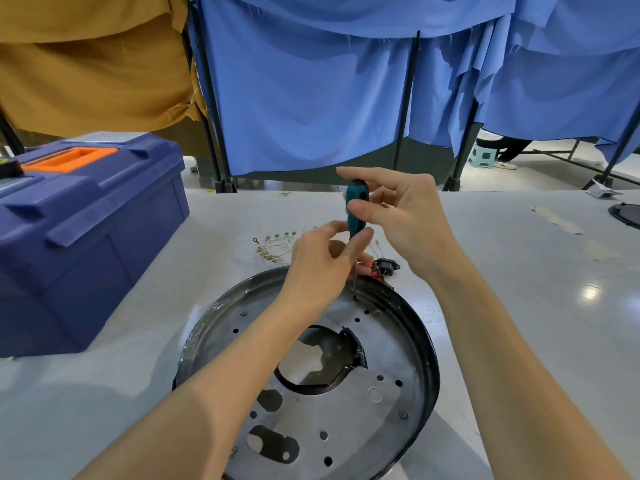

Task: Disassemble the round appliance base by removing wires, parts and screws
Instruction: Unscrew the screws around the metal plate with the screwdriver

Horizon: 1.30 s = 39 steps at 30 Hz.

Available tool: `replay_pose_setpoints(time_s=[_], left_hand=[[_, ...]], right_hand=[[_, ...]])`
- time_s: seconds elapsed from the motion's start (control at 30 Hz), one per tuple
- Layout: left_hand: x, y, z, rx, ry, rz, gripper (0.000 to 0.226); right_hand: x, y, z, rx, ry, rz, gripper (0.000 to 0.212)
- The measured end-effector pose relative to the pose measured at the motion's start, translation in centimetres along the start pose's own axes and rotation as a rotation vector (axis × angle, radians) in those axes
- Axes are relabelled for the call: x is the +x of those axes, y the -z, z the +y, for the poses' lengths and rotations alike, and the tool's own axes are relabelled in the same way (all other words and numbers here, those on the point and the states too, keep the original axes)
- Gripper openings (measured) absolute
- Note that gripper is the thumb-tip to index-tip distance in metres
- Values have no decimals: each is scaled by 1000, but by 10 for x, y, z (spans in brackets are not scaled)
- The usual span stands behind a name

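The round base (420, 355) lies on the table (519, 271) and looks mostly stripped: wires (277, 245) and a socket (388, 265) lie beyond it. Right hand (405, 216) and left hand (318, 268) both pinch the screwdriver (356, 209), tip at a far-rim screw (355, 298) (another screw (403, 414) sits near the right edge).

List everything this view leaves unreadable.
All in the head view:
- The screw head under the screwdriver tip: too small, and the tip covers it.
- Most of the red part by the socket: behind the left hand.
- Near rim of the base: cut off by the bottom edge.
- The terminals beyond: too small to count.
- Left end of the toolbox: cut off by the frame.
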<state>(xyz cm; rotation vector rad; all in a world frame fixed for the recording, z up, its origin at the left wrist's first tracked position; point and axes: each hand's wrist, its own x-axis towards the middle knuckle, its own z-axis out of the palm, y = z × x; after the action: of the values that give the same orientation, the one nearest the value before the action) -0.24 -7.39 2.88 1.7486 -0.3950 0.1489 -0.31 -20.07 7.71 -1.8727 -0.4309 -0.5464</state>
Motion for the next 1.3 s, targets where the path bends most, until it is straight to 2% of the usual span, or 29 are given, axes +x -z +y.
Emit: replay_pose_setpoints(time_s=[0.1, 0.2, 0.3, 0.43, 0.53, 0.63, 0.77, 0.93, 1.03, 1.1, 1.23, 1.3], left_hand=[[-1, -3, -1, 42, -8, -13, 29], [-2, -3, -1, 38, -3, 13, 28], [-3, -2, 0, 43, -7, 17, 37], [-2, -2, 0, 81, -45, -8, 23], [1, -2, -1, 89, -33, 3, 18], [-1, -3, -1, 90, -18, 37, 22], [-2, -1, 0, 82, -23, 62, 29], [0, -1, -1, 168, -79, 8, 25], [-1, -1, -1, 161, -35, 37, 32], [-1, -1, -1, 167, -24, 56, 39], [-1, -1, 1, 138, -56, 9, 26], [0, -1, 0, 108, -45, -2, 22]], right_hand=[[-1, 0, -3, 75, -27, -70, 34], [0, -1, -5, -40, 9, -80, 16], [1, -3, -5, -86, 5, -45, 22], [2, 2, -3, -58, 12, 12, 31], [2, 7, -1, 16, -7, -37, 28], [2, 6, -1, -57, 3, -65, 19], [1, 5, -1, -100, 4, -10, 30], [1, 6, -4, 28, -10, -98, 32], [2, 4, -6, -139, 14, -120, 17], [1, 1, -5, -214, 26, -104, 19], [2, 0, -6, -178, 28, -12, 33], [3, 4, -5, -160, 11, -10, 31]])
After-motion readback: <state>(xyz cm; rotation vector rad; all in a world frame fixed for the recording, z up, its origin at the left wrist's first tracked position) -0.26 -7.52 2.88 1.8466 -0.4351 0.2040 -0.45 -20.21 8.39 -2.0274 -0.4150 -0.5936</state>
